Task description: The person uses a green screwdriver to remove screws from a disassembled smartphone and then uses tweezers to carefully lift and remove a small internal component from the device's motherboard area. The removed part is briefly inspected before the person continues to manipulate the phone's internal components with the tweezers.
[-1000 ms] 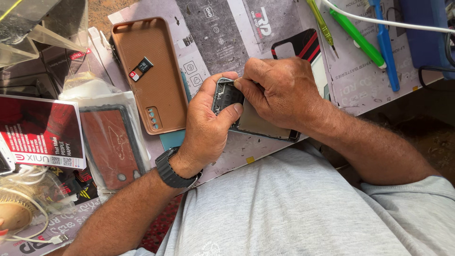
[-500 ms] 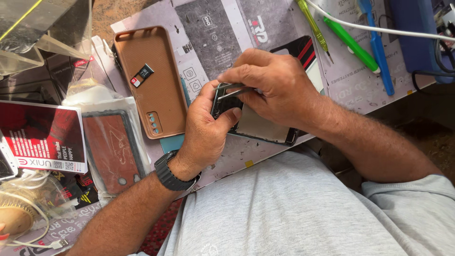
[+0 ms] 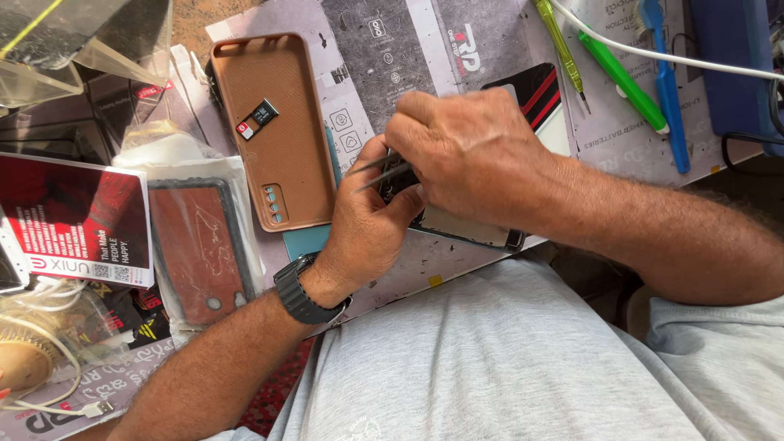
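Right fingers: curled tight around one pair of metal tweezers (image 3: 377,170); the tips stick out to the left past the knuckles.
Right hand (image 3: 469,155): lies knuckles-up over the upper part of one opened phone (image 3: 469,229), hiding most of it.
Left fingers: bent around the left edge of the phone, thumb pressed on its near side, steadying it.
Left hand (image 3: 366,224): just below and left of the right hand, touching it; one black wristwatch (image 3: 304,290) on the wrist.
Phone position: flat on the grey printed work mat (image 3: 384,49), at the mat's near edge, just above the person's grey shirt (image 3: 490,359). Only its lower rim shows.
Tweezer contact: whether the tips grip any part cannot be told.
Brown cases, count 2: one phone case (image 3: 282,135) lies open side up just left of the hands; one more case in a clear bag (image 3: 200,249) lies farther left.
Small cards, count 2: one black, one red, inside the open case (image 3: 257,118), touching each other.
Tools at upper right, count 3: one yellow-green screwdriver (image 3: 559,41), one green-handled tool (image 3: 625,82), one blue tool (image 3: 665,90), side by side and well apart from the hands.
Cable, count 1: white, crossing over the three tools (image 3: 694,59).
Red printed packet, count 1: far left edge (image 3: 73,216).
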